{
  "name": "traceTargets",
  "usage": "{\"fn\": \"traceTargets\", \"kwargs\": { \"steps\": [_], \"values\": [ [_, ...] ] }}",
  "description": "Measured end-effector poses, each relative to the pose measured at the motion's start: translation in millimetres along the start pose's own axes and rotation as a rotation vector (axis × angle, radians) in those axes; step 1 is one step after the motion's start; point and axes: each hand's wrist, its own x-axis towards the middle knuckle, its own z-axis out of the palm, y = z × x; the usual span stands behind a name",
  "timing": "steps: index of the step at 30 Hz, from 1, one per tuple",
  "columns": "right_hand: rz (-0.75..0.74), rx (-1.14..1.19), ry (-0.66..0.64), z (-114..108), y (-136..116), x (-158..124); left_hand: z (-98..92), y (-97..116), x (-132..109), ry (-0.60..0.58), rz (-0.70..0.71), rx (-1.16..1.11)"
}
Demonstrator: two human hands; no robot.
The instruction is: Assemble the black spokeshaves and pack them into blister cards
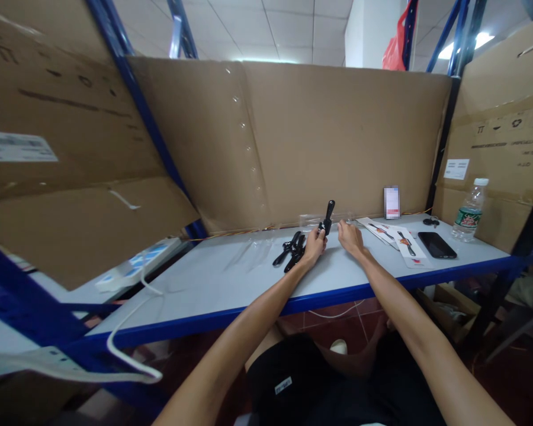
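My left hand (314, 245) is closed around a black spokeshave (329, 214), its rounded handle pointing up above the fingers. Just to the right, my right hand (350, 238) has its fingers pinched together at the edge of a clear plastic bag (310, 220), which lies along the back of the table. The fingertips are small in view. Several more black spokeshaves (294, 248) lie in a heap left of my left hand. Printed cards (407, 244) with a picture of the black tool lie to the right of my right hand.
More clear plastic bags (253, 251) lie left of the heap. On the right are a black phone (437, 244), a water bottle (468, 216), a small dark object (430, 222) and an upright lit screen (391, 202). Cardboard (337, 136) walls in the table (195, 290); a white cable (111, 343) hangs at left.
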Motion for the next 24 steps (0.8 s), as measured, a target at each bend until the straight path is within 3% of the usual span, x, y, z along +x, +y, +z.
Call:
{"fn": "traceTargets", "kwargs": {
  "steps": [24],
  "values": [
    [0.042,0.014,-0.011,-7.1,-2.0,-0.9,0.2,-3.9,0.3,-0.121,-0.026,0.080]
  ]
}}
